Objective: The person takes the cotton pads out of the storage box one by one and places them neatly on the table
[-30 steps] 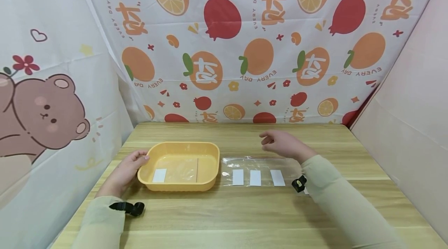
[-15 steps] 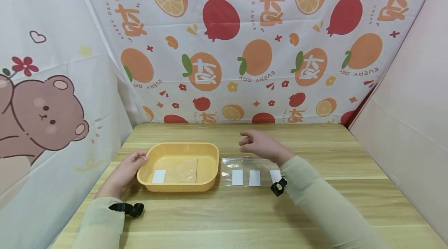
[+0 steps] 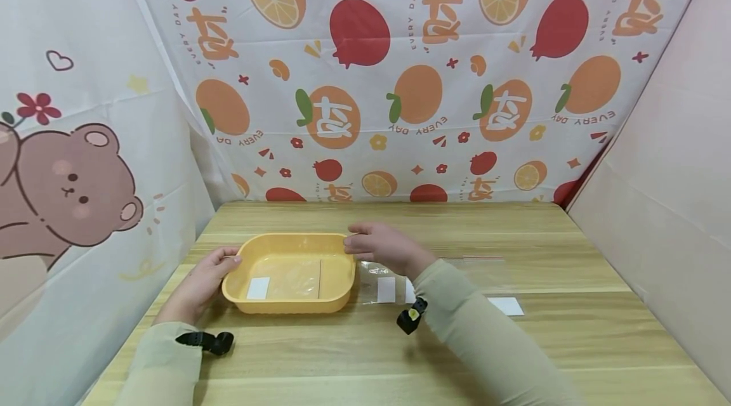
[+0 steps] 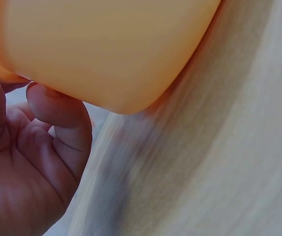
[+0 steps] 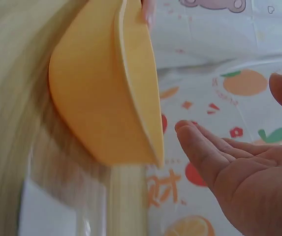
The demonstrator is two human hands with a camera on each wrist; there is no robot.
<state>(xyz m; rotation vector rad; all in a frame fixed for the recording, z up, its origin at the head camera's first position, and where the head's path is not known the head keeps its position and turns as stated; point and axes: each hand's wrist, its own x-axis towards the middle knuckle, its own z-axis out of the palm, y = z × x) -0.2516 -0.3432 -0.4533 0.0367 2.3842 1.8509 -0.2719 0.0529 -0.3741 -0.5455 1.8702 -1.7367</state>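
A yellow plastic basin stands on the left half of the table. My left hand grips its left rim; in the left wrist view the curled fingers and thumb of the left hand pinch the basin's edge. Inside lies a clear plastic bag with a white label. At the basin's right rim hovers my right hand, holding nothing. The right wrist view has the right hand with extended fingers, apart from the basin.
Right of the basin lie flat clear plastic bags with white labels, partly hidden under my right forearm. Another white label shows beyond the sleeve. A fruit-print cloth hangs behind the wooden table.
My right hand has moved left over the bags to the basin's right rim, its fingers straightening. The left hand keeps its grip on the basin, which stays in place.
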